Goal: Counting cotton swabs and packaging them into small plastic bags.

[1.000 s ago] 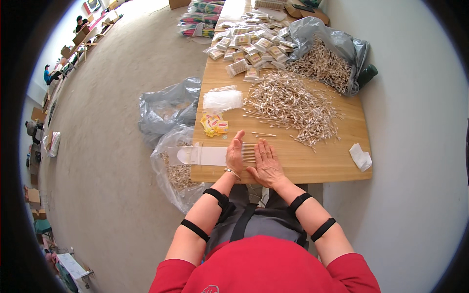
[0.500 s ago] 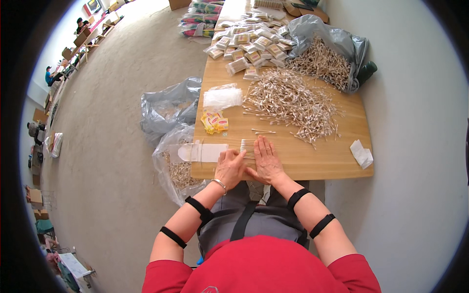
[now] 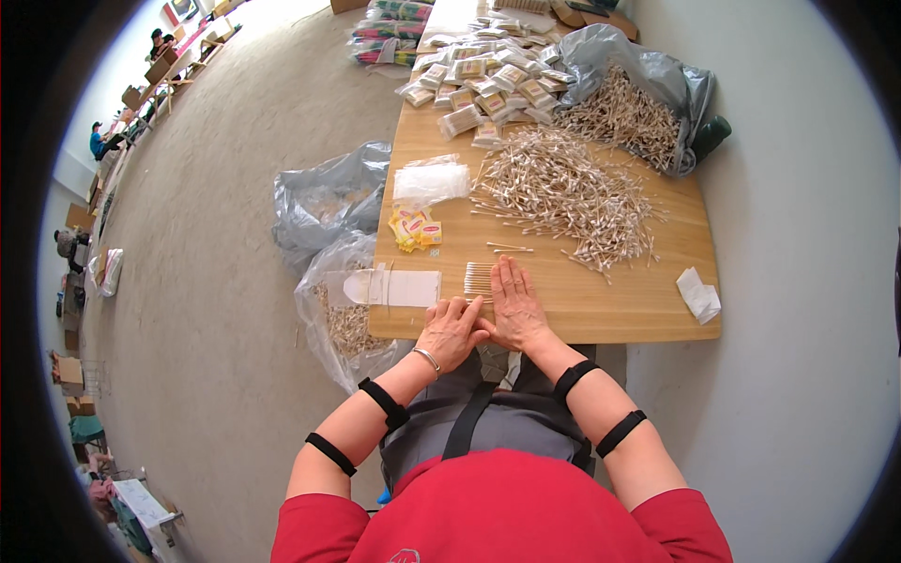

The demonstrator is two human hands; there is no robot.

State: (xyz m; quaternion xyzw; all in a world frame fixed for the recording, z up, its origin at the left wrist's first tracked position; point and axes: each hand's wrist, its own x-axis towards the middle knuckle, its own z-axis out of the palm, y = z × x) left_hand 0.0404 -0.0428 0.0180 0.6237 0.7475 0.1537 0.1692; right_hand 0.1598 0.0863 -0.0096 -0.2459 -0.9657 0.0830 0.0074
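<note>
A small row of cotton swabs (image 3: 477, 279) lies side by side on the wooden table close in front of me. Along the row's right side, my right hand (image 3: 519, 308) rests flat with its fingers straight and together, partly covering the swabs. My left hand (image 3: 451, 330) is at the near end of the row, fingers slightly bent and apart, fingertips touching the closest swabs. The thumb side of my right hand meets the left fingertips. Just left of the row lies a white flat strip (image 3: 413, 288) with a rounded end. A few loose swabs (image 3: 510, 249) sit beyond the row.
A big heap of swabs (image 3: 572, 202) covers the table's middle, with a grey bag (image 3: 690, 89) of more behind it. Filled packets (image 3: 488, 89), clear sleeves (image 3: 431, 183) and yellow cards (image 3: 414, 228) lie farther left. Plastic bags (image 3: 328, 202) stand beside the table's left edge.
My left hand has slid slightly nearer to me and to the right, along the near end of the swab row. My right hand stays flat beside it.
</note>
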